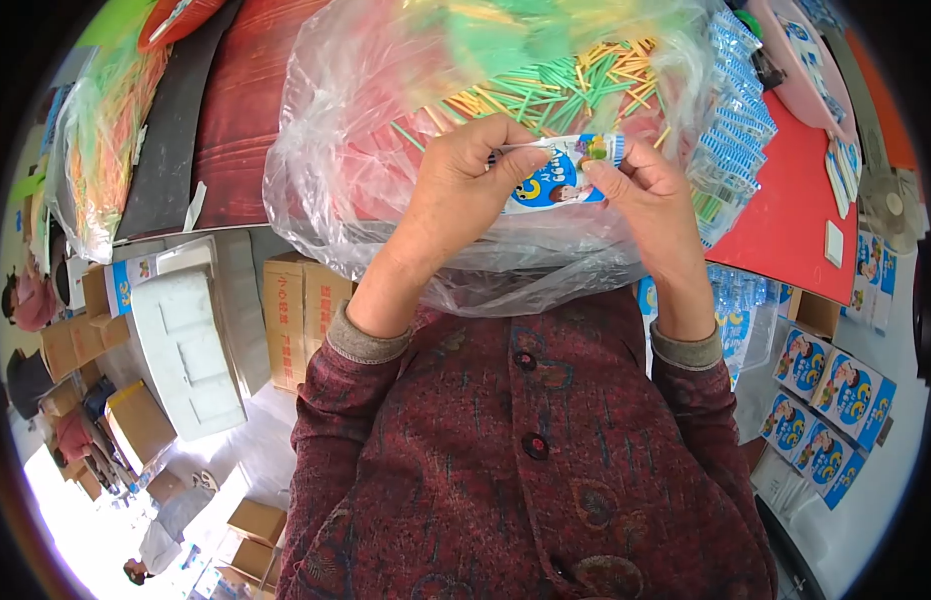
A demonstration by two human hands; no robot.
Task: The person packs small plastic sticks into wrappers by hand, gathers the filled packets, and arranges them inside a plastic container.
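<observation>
A small blue and white printed packet (558, 185) is stretched between my two hands above the near edge of the plastic bag. My left hand (464, 190) pinches its left end between thumb and fingers. At the packet's right end, my right hand (646, 190) grips the edge with thumb and forefinger. Beneath and beyond them spreads a large clear plastic bag (336, 130), with many green and yellow sticks (556, 92) inside. To the right of the bag lies a long overlapping row of blue and white packets (731, 130).
Right of the packet row, the red table (801, 220) carries a pink basin (811, 60). At the left are another bag of sticks (106, 170) and a white foam box (191, 350). Cardboard boxes (301, 320) stand below the table. Other people (161, 540) are at the far left.
</observation>
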